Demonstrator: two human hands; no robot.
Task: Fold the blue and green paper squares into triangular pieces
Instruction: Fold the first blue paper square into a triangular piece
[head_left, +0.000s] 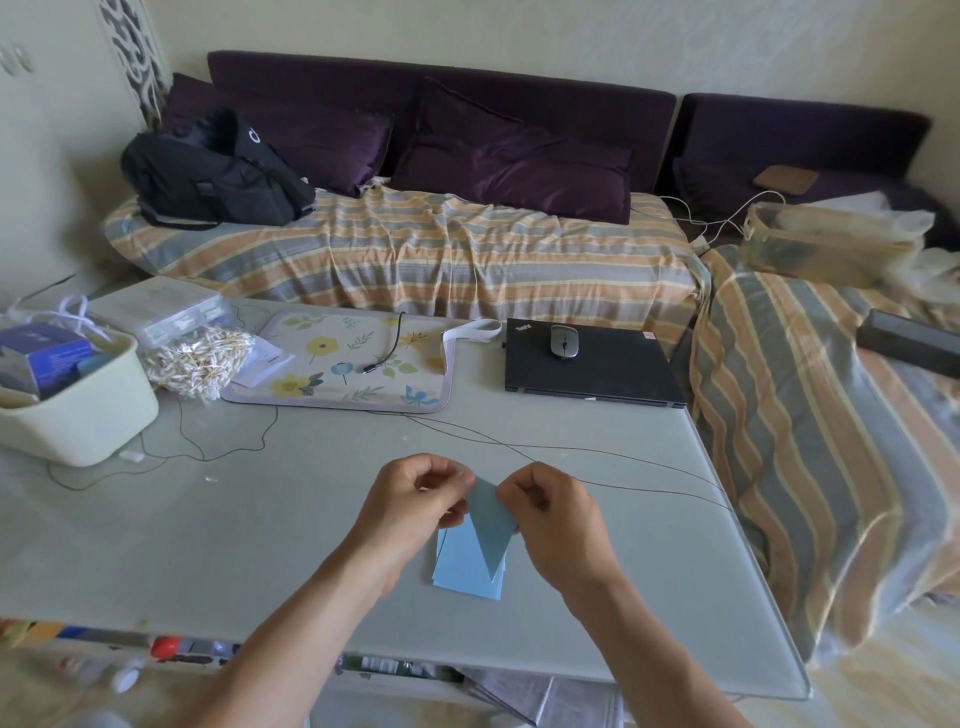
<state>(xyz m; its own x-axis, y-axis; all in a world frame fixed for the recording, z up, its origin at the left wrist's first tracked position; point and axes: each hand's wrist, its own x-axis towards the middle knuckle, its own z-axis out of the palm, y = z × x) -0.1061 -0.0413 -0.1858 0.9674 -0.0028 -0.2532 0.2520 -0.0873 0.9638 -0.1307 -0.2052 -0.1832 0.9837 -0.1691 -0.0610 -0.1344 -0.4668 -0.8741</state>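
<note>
- Table (260, 545): pale grey-green glass top with thin dark cords trailing across it.
- Left hand (415, 499) and right hand (545, 512) are raised above the table's middle, each pinching an upper corner of a blue-grey folded paper (491, 525), a triangle pointing down.
- Under that triangle a small stack of light blue squares (462, 571) lies flat on the table, partly covered by the left wrist.
- Far left: cream tub (88, 421) holding a blue box; beside it a clear bag of cotton swabs (200, 358) and a plastic case.
- Far centre: floral mat (337, 364) with a black cable end lying on it.
- Far right: closed black laptop (587, 371) with a grey mouse (563, 341) on its lid.
- Behind the table a sofa (415, 249) under a striped orange-grey cover, with purple cushions and a black bag (213, 171) at its left end.
- Right side: a second striped-covered seat with a straw basket (826, 244) on it.
- Cream walls; clutter shows beneath the table's near edge, too blurred to name.
</note>
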